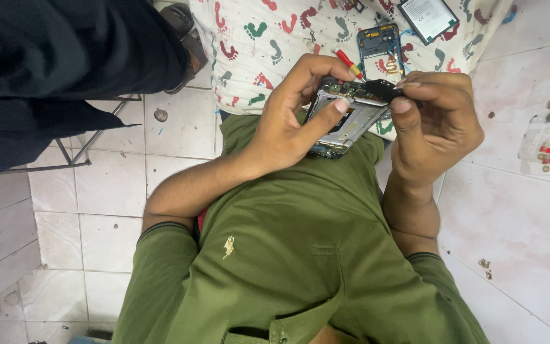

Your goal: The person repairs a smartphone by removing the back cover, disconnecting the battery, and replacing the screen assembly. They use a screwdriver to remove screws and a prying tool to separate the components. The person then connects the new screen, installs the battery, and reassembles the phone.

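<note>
My left hand (287,124) grips an opened phone (346,120) from the left side, thumb pressed on its bare metal inner frame. My right hand (437,127) pinches a small black part (383,89) at the phone's upper edge, next to the exposed circuit board. Both hands hover above my lap, over my green shirt (300,255). Whether the black part is still attached to the phone cannot be told.
A white cloth with coloured footprints (256,38) carries a red-handled screwdriver (350,64), a blue phone shell (382,48) and a flat battery (428,18). Another person in dark clothing (64,64) stands at the upper left beside a metal frame (84,150). White tiles (517,216) surround me.
</note>
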